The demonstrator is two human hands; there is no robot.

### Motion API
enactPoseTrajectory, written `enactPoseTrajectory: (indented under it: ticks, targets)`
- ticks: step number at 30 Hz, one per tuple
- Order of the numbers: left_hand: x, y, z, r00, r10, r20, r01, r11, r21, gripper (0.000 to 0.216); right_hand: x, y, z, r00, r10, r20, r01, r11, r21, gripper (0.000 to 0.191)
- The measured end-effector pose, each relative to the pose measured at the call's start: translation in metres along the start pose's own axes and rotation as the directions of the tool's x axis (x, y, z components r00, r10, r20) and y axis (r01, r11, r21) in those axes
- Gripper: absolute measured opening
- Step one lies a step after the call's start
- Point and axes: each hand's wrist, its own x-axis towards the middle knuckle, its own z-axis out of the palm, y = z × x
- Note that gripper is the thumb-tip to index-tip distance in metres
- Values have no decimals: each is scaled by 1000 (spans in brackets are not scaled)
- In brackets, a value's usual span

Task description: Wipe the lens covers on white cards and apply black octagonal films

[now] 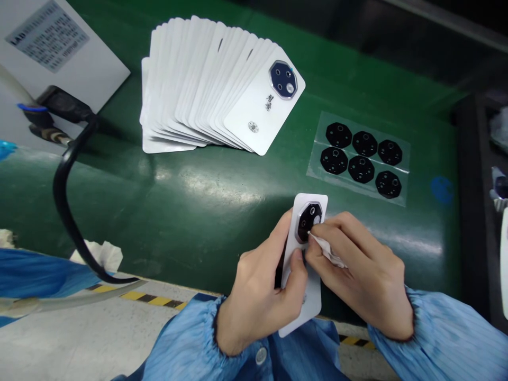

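"LAD" on grey label (47, 36)

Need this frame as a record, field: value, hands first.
Left hand: grips a white panel
Right hand: pinches a white tissue-like scrap at the panel's dark octagon
Beyond, left: fanned stack of similar panels, top one showing a dark blue octagon
Beyond, right: clear sheet bearing six black octagons
Far left: black cable
Surface: green tabletop

Black cable (62, 191) by a white panel (97, 69), and seemingly a dark rack (473, 222).
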Motion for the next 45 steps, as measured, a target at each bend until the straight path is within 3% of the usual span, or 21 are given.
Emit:
enactPoseTrajectory:
  ticks: [13,26,45]
  targets:
    - [-2,1,1,1000,-10,0,11,999,44,68,-1,0,-2,997,-3,73,1,1000,29,17]
    - [5,3,-1,997,74,10,-75,995,70,64,0,0,-1,999,26,39,-28,999,42,14]
    - [1,1,0,999,47,12,-48,998,38,67,2,-2,-3,996,56,72,-60,997,50,12]
